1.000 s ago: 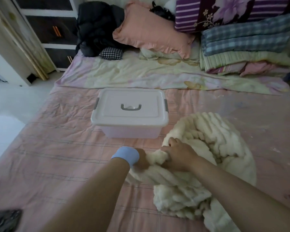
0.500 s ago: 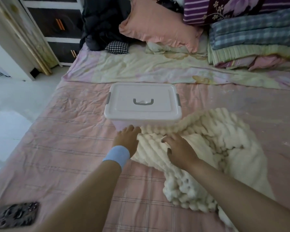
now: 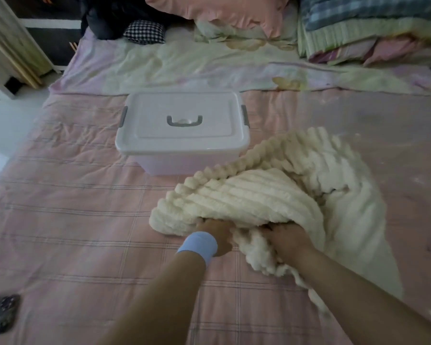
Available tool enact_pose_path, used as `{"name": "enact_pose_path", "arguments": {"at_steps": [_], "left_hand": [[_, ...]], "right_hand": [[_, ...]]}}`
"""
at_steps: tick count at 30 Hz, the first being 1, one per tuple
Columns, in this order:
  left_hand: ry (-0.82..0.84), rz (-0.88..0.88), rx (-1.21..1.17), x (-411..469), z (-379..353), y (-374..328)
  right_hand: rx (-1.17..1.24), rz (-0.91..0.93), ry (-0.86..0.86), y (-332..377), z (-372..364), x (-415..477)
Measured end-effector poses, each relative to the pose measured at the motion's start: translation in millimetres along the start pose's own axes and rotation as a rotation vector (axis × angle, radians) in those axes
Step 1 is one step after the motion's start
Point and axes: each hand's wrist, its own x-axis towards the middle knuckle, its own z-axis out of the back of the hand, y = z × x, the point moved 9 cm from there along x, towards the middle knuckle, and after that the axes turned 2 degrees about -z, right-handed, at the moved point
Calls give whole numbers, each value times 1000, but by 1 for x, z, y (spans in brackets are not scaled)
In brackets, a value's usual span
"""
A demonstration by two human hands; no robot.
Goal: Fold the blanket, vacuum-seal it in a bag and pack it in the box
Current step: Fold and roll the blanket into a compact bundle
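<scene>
The left hand (image 3: 215,235), with a pale blue wristband (image 3: 198,246) at the wrist, and the right hand (image 3: 288,241) sit close together but not touching. Both hands are clamped on the near edge of the blanket (image 3: 259,195). The fingers of each curl into the fabric, so the fingertips are hidden in the folds.

The blanket is cream and ribbed, with a bobbled border. It lies bunched in a loose heap in front of the box (image 3: 182,130) and to its right, and its far border touches the box's front right corner.

The box is white plastic. Its lid is on, with a grey handle lying flat in the middle and a grey clip at each short end. It stands on the bed's pink plaid quilt (image 3: 72,207).

Behind the box lies a pale floral sheet (image 3: 184,68). Further behind it are a pink pillow (image 3: 222,11), a black-and-white checked cushion (image 3: 144,31) and, to the right, a stack of folded bedding (image 3: 371,28). Well in front of the box and to its left, at the edge of view, lies a dark patterned object (image 3: 0,313).
</scene>
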Motion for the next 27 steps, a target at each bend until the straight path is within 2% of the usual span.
{"name": "enact_pose_path", "arguments": {"at_steps": [3, 4, 6, 8, 10, 12, 15, 18, 20, 22, 24, 25, 26, 27], "left_hand": [[-273, 54, 80, 13, 14, -6], [-317, 93, 77, 18, 17, -4], [-325, 159, 69, 29, 19, 4], [-289, 190, 94, 35, 16, 10], [-313, 171, 108, 33, 9, 7], [-332, 82, 16, 26, -3, -3], [-268, -77, -106, 7, -20, -28], [-269, -113, -206, -10, -16, -50], [-324, -124, -259, -18, -4, -61], [-373, -92, -119, -32, 17, -65], [-294, -27, -103, -53, 35, -62], [-201, -20, -85, -62, 38, -61], [-96, -23, -29, -71, 40, -59], [35, 3, 55, -82, 37, -53]], "right_hand": [[-232, 207, -365, 0, 13, -8], [-239, 283, -419, 10, 6, -15], [-169, 379, -410, 28, -18, -26], [-118, 231, -268, 22, -49, -20], [-125, 75, -232, 5, -68, -2], [-122, -34, -210, -8, -67, 15], [-108, 64, -206, -2, -39, 21], [165, 194, -229, 11, 18, -7], [367, 225, -329, 11, 57, -29], [420, 257, -476, 12, 89, -55], [391, 220, -546, 15, 102, -70], [397, 194, -535, 18, 99, -73], [452, 181, -472, 24, 96, -76], [549, 200, -338, 36, 91, -79]]}}
